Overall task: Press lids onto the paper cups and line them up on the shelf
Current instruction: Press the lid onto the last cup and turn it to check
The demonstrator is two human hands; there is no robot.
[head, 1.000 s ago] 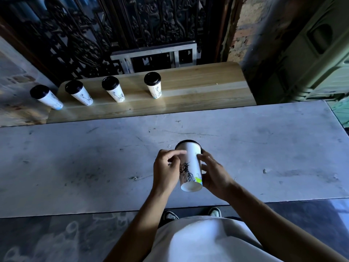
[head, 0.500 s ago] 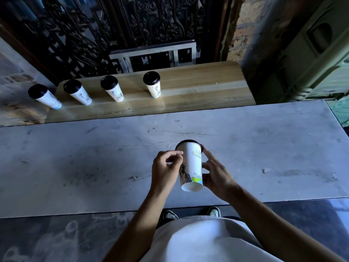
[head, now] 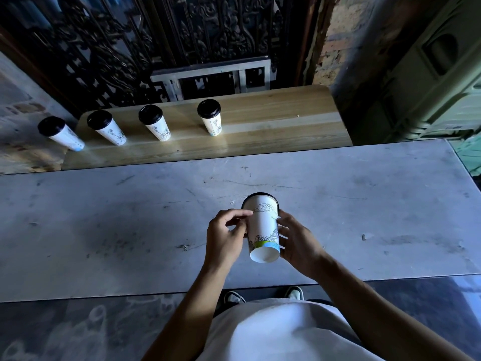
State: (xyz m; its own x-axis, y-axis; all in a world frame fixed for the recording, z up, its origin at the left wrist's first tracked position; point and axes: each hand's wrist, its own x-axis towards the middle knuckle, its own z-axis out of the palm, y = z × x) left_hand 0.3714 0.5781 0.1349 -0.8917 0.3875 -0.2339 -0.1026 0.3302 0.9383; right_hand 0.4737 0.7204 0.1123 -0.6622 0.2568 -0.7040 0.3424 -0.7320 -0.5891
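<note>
Head view: the paper cup [head: 263, 227] is held over the grey table [head: 104, 230], lid end tipped toward 12 o'clock, base toward the person. The left hand [head: 226, 237] and right hand [head: 299, 242] pinch its sides, probably seating the lid all round. It has rotated since 1 second ago. 4 lidded cups [head: 209, 117] line the shelf [head: 273, 126] at 11 o'clock.

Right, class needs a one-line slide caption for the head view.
Both hands, left hand and right hand, hold a lidded paper cup above the grey table; four capped cups line the wooden shelf.
</note>
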